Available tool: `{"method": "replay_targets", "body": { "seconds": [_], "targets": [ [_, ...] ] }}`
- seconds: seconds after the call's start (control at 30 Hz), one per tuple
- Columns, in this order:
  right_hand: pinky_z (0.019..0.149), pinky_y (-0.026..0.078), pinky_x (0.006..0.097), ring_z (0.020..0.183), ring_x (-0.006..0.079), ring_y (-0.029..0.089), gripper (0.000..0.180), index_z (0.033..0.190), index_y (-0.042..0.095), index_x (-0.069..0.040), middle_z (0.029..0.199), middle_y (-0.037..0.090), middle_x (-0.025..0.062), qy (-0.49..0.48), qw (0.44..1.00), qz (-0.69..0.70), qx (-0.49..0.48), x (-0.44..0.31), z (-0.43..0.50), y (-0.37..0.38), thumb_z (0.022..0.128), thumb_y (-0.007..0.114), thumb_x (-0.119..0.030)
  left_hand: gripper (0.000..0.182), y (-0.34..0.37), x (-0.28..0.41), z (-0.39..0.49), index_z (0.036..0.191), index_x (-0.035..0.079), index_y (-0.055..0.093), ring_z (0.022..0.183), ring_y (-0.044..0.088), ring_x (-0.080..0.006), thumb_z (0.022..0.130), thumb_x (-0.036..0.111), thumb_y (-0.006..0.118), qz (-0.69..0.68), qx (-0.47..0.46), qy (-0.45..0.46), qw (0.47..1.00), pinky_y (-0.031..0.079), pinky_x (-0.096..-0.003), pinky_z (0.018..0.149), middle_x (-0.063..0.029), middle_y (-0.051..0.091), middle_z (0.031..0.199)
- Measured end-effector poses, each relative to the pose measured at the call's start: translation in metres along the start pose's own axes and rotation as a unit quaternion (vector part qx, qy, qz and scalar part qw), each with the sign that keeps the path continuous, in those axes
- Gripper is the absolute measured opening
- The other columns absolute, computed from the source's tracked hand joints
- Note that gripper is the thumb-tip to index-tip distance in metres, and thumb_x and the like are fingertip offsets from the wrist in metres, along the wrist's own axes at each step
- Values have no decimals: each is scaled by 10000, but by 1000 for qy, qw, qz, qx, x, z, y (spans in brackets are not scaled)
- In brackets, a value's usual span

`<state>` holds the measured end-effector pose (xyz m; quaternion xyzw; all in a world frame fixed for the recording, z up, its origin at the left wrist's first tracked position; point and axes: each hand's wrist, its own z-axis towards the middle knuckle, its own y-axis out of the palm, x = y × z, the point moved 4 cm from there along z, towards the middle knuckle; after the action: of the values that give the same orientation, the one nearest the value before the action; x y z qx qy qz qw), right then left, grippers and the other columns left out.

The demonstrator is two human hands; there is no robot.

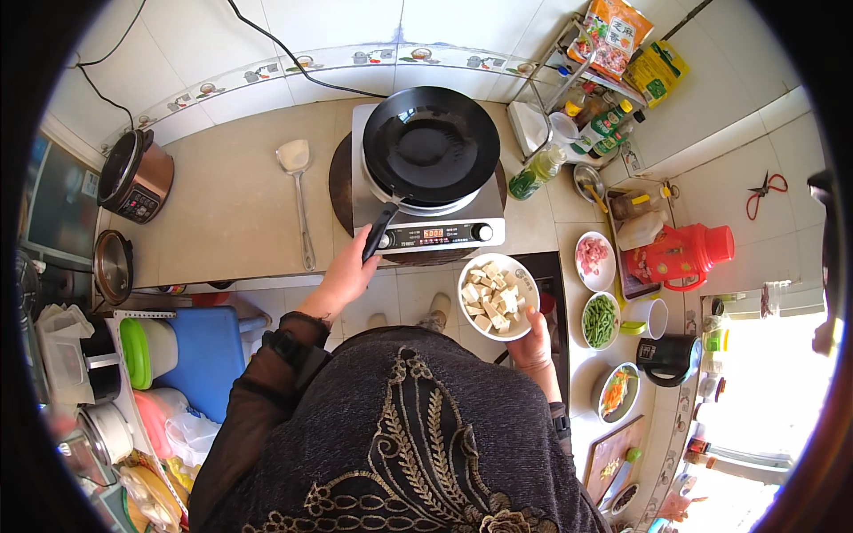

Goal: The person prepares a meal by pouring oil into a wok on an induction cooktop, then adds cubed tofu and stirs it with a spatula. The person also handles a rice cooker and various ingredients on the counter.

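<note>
A black wok (432, 143) with a glossy, bare inside sits on an induction cooker (428, 233) whose display is lit. My left hand (346, 273) is closed around the wok's black handle (380, 233). In my right hand (531, 341) is a white bowl (464, 321) of tofu cubes (492, 296), held by its rim in front of the cooker, to the right. A metal spatula (300, 193) lies on the counter left of the cooker.
On the right counter stand a plate of sliced meat (592, 256), a bowl of green beans (600, 321), a bowl of cut vegetables (616, 393), a cutting board (610, 453) and a red thermos (680, 256). An oil bottle (533, 174) is beside the cooker, a multicooker (136, 176) at far left.
</note>
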<state>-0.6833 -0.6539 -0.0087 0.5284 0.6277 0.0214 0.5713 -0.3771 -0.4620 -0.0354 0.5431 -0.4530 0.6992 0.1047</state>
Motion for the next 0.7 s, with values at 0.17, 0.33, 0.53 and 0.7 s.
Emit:
{"method": "replay_targets", "body": {
  "seconds": [0.17,0.33,0.53,0.7],
  "targets": [
    [1117,404,432,1301,308,525,811,1459,391,43,1433,517,186,4,1000,-9,-11,-5,10,4,843,723,-367,610,4,-9,10,1474,38,383,1005,643,-361,929,143,636,-5,-15,-6,1000,497,-405,875,-218,643,1156],
    [1125,390,427,1314,305,510,829,1466,384,40,1444,507,181,19,999,-23,-23,-10,29,17,846,710,-404,628,0,-21,12,1482,36,388,978,643,-332,923,150,650,-13,-15,-15,1000,499,-373,867,-214,643,1155],
    [1141,369,427,1332,309,493,829,1470,385,27,1451,501,179,12,999,-29,-34,-21,47,20,854,687,-438,543,-47,1,9,1411,100,525,882,657,-393,894,196,662,17,32,-22,999,509,-437,765,-240,662,991],
    [1119,400,446,1312,315,515,880,1473,384,11,1444,508,178,10,998,-45,-46,-21,64,27,838,684,-519,547,-88,18,3,1413,126,535,811,643,-341,884,187,660,113,26,-43,992,501,-417,719,-203,656,927]
  ]
}}
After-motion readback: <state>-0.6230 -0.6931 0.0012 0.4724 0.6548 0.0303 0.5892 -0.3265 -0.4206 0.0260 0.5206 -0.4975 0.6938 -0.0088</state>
